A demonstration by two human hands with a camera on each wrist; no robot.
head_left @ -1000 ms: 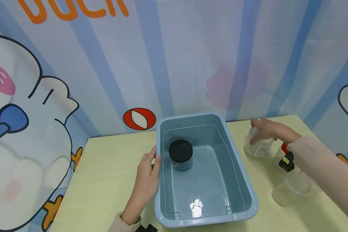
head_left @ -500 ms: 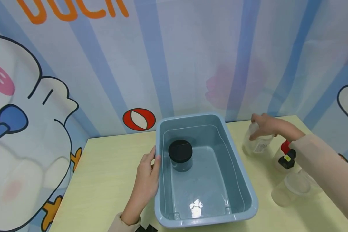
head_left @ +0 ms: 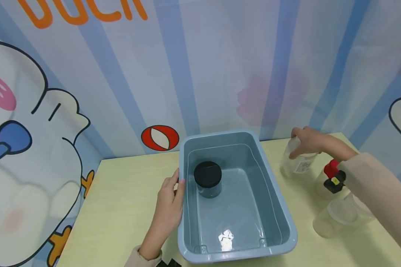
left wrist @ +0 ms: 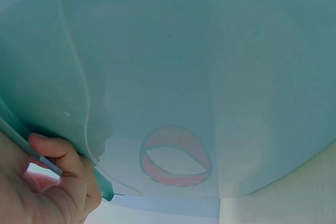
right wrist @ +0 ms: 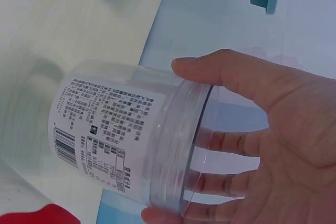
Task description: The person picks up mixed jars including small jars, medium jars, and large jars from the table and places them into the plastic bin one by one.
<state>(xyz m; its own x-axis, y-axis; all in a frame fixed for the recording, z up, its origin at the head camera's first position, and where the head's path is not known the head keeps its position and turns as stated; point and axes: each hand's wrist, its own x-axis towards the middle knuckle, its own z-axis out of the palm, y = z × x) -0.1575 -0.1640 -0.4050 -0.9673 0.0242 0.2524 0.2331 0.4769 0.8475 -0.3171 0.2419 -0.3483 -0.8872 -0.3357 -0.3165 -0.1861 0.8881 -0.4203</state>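
My left hand (head_left: pixel 169 204) holds the left rim of a blue-grey plastic basin (head_left: pixel 240 204). In the left wrist view its fingers (left wrist: pixel 79 174) curl round the rim, close to the basin wall (left wrist: pixel 157 66). Inside the basin, toward the back left, stands a clear jar with a black lid (head_left: pixel 208 174). Over to the right of the basin, my right hand (head_left: pixel 309 141) grips a clear plastic jar (head_left: pixel 297 165) from above, thumb and fingers spread round its lid end. The right wrist view shows its printed white label (right wrist: pixel 100 135) and barcode.
By the right sleeve stands a jar with a red lid (head_left: pixel 331 168), partly hidden by the black wrist camera (head_left: pixel 335 181). Nearer are two clear jars, one in front (head_left: pixel 331 222) and one behind it (head_left: pixel 361 207). A printed cloth (head_left: pixel 220 74) hangs behind the table (head_left: pixel 133 193).
My right hand has moved slightly up and to the right, and the labelled jar has shifted up a little with it. The left hand and basin stay in place.
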